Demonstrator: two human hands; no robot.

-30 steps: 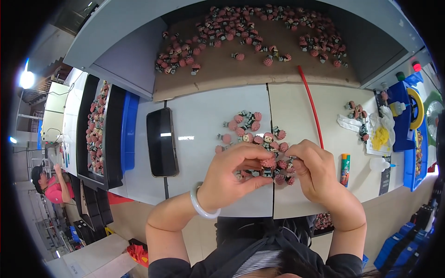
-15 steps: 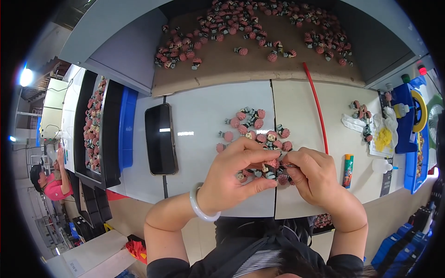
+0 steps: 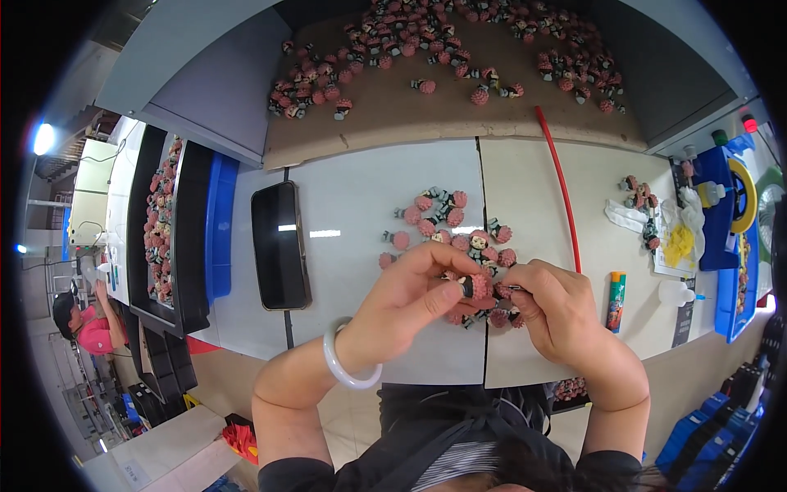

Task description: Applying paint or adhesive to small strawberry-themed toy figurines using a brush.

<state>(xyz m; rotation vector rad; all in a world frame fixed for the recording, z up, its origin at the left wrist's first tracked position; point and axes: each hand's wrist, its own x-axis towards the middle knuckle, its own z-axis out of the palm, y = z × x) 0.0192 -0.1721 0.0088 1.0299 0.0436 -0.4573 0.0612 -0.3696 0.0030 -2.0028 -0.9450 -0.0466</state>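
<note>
Pinching one pink figurine between left hand and right hand; phone well apart, leftward.

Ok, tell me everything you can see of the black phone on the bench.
The black phone is a slim dark slab with rounded corners, lying flat, screen up, on the pale bench. Its glossy face is dark and reflects a ceiling light. It sits left of the pink figure pile, beside a blue tray; nothing touches it.

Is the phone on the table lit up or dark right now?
Dark. The phone lies flat, screen up, left of the pile of small pink figures; its glass is black and shows only a bright reflected streak.
</note>
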